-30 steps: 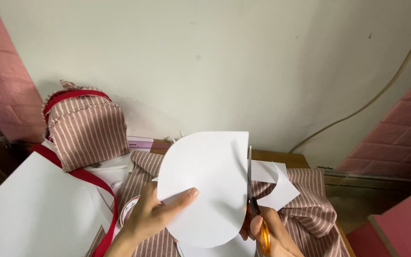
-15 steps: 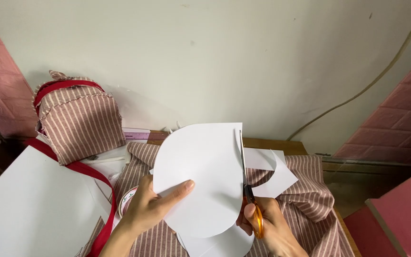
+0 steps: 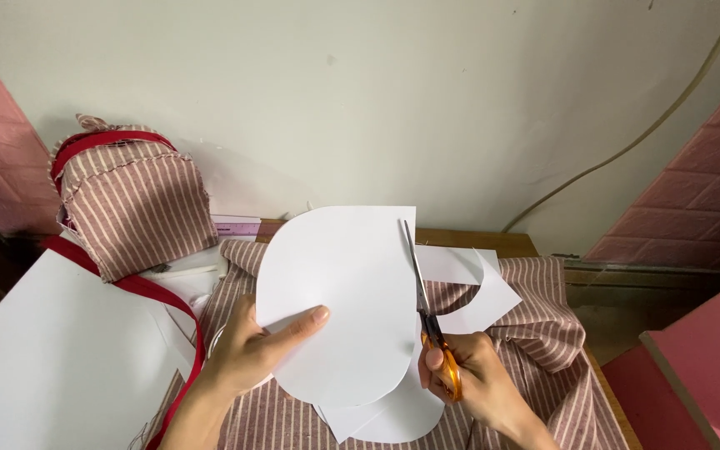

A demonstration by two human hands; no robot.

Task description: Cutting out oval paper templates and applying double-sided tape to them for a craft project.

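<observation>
Striped cloth [image 3: 543,333] covered the table under a pale wall. Left hand [image 3: 252,350] pinched the white paper shape [image 3: 339,300] at its lower left edge, thumb on top, fingers hidden beneath; the sheet rose up and right from that grip. Right hand [image 3: 472,375], fingers curled through orange handles, held scissors [image 3: 427,304], blades pointing up along the paper's right edge. Striped bag [image 3: 135,200] stood far left.

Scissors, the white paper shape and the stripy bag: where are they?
scissors [image 3: 427,312]: head view, on the blades near the pivot.
white paper shape [image 3: 347,292]: head view, its flat middle.
stripy bag [image 3: 135,208]: head view, its front panel.
</observation>
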